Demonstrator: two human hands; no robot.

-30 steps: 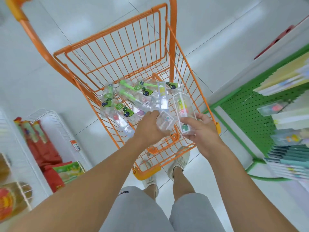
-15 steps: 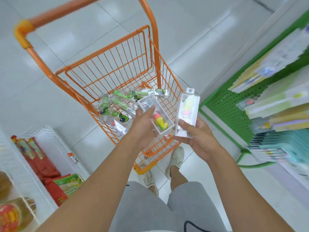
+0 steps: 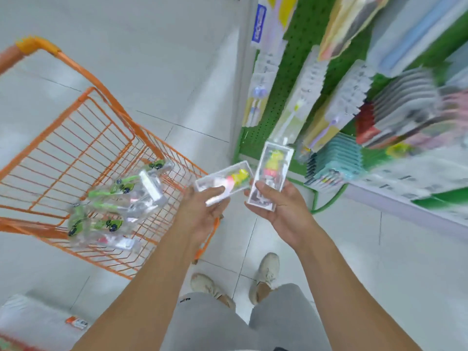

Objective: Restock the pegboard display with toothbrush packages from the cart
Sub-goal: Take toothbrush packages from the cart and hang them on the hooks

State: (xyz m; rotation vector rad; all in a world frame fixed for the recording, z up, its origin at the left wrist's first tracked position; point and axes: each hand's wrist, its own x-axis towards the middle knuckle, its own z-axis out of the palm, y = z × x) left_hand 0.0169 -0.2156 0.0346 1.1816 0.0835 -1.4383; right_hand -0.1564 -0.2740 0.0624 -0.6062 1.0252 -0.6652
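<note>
We are carrying two clear plastic toothbrush packages toward the green pegboard [image 3: 286, 79]. Our left hand [image 3: 202, 214] is pinching one clear package lying flat [image 3: 224, 182]; our right hand [image 3: 281, 209] is gripping the other upright [image 3: 272, 177]. We are aiming each hang tab squarely at a hook. The orange wire cart [image 3: 76, 158] is sitting left of our hands, leaving open floor ahead.

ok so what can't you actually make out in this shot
- Head view, pegboard display: the hanging stock is smeared by motion blur, so no free hook can be picked out.
- Package in the left hand: the thumb covers part of the clear package.
- Package in the right hand: the print on the upright package is too blurred to read.
- Cart: its left side is cut off by the frame edge.
</note>
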